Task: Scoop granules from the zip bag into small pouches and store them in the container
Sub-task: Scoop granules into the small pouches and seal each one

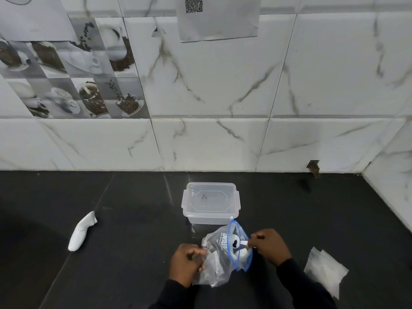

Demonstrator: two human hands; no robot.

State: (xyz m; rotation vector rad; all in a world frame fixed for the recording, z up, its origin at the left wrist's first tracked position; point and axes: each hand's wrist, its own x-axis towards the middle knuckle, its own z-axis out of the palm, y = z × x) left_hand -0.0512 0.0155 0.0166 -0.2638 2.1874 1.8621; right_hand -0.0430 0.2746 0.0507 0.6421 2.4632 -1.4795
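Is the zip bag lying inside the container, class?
No, the zip bag rests on the counter in front of the container, gripped by the left hand, the right hand pinching a white scoop at its mouth.

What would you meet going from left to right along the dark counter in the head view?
White plastic object → left hand → zip bag → right hand → small pouches. The container is left out, since it overlaps the bag.

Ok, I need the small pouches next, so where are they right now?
In the head view the small pouches lie on the dark counter at lower right, right of the right hand.
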